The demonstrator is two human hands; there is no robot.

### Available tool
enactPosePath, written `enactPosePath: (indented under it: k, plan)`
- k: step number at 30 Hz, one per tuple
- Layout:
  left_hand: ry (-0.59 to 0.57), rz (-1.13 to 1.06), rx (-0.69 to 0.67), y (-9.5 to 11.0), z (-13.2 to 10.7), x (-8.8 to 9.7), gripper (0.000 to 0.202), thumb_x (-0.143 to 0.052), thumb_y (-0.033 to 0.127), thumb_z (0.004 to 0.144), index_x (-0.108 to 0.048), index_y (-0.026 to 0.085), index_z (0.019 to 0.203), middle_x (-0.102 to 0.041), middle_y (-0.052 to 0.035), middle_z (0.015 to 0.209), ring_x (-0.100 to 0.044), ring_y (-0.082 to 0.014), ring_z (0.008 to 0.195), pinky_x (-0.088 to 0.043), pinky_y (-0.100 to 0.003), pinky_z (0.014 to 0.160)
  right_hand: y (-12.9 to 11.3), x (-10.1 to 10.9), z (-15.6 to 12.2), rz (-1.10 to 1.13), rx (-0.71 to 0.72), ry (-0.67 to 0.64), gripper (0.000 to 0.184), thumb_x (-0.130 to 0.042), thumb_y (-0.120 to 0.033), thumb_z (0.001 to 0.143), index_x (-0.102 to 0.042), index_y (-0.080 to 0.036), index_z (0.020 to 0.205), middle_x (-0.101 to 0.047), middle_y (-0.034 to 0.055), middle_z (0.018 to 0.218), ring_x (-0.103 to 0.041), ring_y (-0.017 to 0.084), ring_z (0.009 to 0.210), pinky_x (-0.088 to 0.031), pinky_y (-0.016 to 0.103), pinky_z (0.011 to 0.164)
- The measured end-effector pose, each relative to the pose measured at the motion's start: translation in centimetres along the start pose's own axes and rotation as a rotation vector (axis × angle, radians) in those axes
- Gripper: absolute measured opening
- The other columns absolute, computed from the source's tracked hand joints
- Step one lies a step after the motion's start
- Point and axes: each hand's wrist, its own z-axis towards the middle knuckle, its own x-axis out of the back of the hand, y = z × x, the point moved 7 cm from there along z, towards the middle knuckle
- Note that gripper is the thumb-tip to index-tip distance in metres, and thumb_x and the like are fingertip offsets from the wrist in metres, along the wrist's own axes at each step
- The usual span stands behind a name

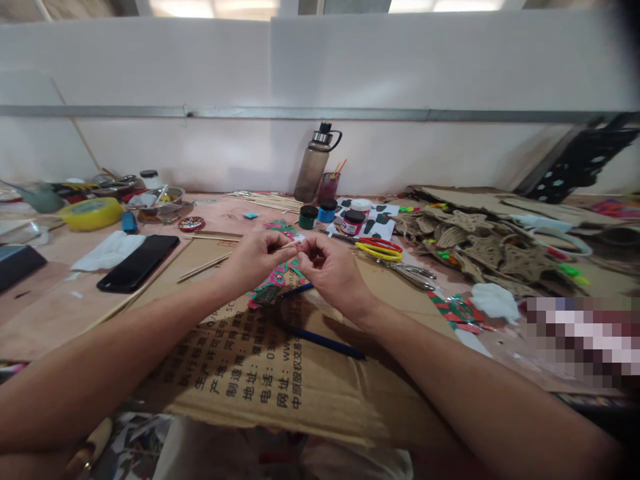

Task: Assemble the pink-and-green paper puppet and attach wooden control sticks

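Over a printed cardboard sheet (240,373), my two hands meet at the fingertips. My left hand (263,257) is closed in a pinch on a thin wooden stick (286,247). At the stick's far end, my right hand (333,270) has its thumb and fingers pressed together; a tiny pinkish bit shows there, too small to name. Beneath the hands lie pink and green patterned pieces (267,293), partly covered. Closer to me is a tool with blue handles (325,341), its head in shadow. More thin sticks (205,267) rest on the cardboard left of my hands.
Paint jars (308,217), a leaning water bottle (313,167) and red-and-yellow-handled scissors (380,249) with metal pliers (413,273) stand or lie beyond. At left are a black phone (139,263) and yellow tape (93,213). Woven cord pieces (480,240) pile up at right.
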Motion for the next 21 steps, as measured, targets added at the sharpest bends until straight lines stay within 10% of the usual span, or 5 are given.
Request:
enactPosePath:
  k: [21]
  plan:
    - [0.013,0.027,0.013,0.52,-0.05,0.42,0.024,-0.057,0.033,0.083,-0.059,0.014,0.069,-0.049,0.0013,0.063,-0.043,-0.0115,0.063,-0.036,-0.025,0.061,0.02,0.26,-0.19,0.022,0.020,0.018,0.012,-0.063,-0.029,0.084,-0.066,-0.019,0.090,-0.069,0.0045,0.087,-0.062,0.015,0.074,-0.051,0.028,0.066]
